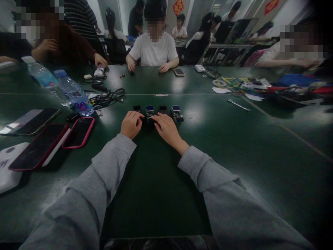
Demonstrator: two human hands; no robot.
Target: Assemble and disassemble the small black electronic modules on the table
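Four small modules (158, 111) sit in a row; both hands, left (131, 124) and right (166, 127), rest loosely curled against them.

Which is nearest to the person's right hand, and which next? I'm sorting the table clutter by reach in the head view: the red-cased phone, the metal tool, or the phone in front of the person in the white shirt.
From the right hand:
1. Red-cased phone, to the left, beyond the left hand.
2. Metal tool, to the right.
3. Phone by the white-shirted person, across the table.

The first two are close.
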